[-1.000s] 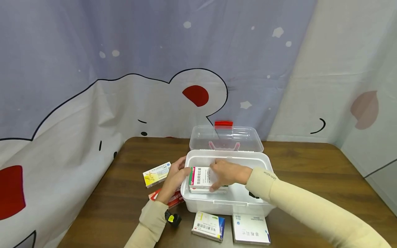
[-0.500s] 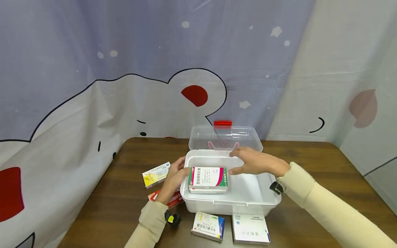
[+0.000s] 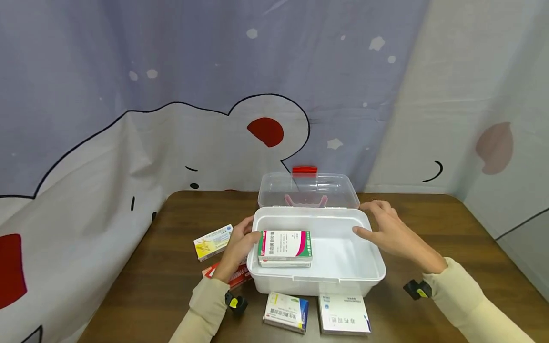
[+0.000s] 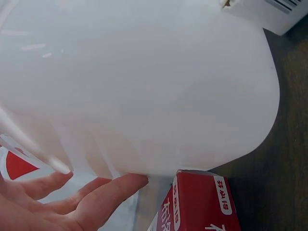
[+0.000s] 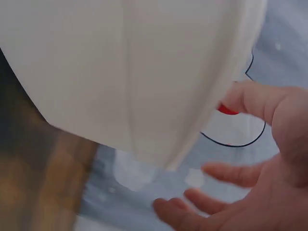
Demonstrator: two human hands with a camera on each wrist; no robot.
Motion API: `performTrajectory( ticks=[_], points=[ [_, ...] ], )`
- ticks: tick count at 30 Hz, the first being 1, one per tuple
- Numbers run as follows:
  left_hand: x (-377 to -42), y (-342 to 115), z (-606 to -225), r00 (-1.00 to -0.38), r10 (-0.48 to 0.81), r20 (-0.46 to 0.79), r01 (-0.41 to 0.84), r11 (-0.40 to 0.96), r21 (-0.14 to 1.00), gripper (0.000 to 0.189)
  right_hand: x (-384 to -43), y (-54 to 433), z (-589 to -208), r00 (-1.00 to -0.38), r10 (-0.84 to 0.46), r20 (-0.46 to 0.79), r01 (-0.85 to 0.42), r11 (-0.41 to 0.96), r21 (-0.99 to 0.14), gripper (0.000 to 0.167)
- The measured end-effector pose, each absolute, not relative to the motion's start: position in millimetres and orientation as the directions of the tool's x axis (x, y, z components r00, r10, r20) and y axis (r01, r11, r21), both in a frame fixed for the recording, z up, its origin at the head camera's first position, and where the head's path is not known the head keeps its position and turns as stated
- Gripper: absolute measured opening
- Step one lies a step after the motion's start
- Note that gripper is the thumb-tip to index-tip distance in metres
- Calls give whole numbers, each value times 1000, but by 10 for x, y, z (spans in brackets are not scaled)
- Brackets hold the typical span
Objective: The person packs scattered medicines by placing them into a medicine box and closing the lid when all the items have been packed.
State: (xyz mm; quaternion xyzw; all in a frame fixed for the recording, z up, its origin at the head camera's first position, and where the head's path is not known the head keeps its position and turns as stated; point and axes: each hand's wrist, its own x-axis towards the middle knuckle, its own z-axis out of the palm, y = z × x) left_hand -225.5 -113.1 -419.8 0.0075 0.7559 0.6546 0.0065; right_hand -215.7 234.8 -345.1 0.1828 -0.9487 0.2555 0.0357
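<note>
A white plastic storage box (image 3: pixel 347 271) stands with its clear lid folded back. Inside, at its left end, a medicine box (image 3: pixel 283 244) in white, green and pink lies on another white one. My left hand (image 3: pixel 240 245) holds the storage box's left rim, thumb on top and fingers along the outer wall, as the left wrist view also shows. At the right end, my right hand (image 3: pixel 392 232) has its fingers spread and its thumb close over the rim. The right wrist view shows that hand (image 5: pixel 250 178) with nothing between thumb and fingers.
The clear lid (image 3: pixel 309 186) with its red latch (image 3: pixel 305 171) lies behind. Left of the storage box are a yellow-and-white medicine box (image 3: pixel 213 242) and a red one (image 4: pixel 204 204). In front are a white-and-blue one (image 3: pixel 286 312) and a larger white one (image 3: pixel 344 315).
My right hand has let go of the stacked medicine boxes and moved out to the right rim of the storage box. My left hand has stayed at the left rim.
</note>
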Motion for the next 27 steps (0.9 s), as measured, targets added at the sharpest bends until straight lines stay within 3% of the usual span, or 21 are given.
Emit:
performTrajectory(
  ticks=[7, 15, 20, 27],
  points=[
    [-2069, -1077, -3921, -999, 35, -29, -23, 161, 987, 58, -2101, 2476, -3682, -967, -256, -9, -179, 700, -691, 83],
    [-2041, -1066, -3883, -999, 29, -27, -22, 166, 986, 58, -2085, 2501, -3925, -958, -252, -138, 18, 428, -904, 80],
    [-2077, -1080, -3915, -999, 18, -27, -24, 168, 986, 59, -2071, 2450, -3942, -944, -294, -148, 59, 290, -955, 71],
    [-2254, -1126, -4179, -999, 15, -29, -26, 156, 987, 59, -2040, 2361, -3905, -955, -233, -186, 127, 247, -961, 73]
  ],
)
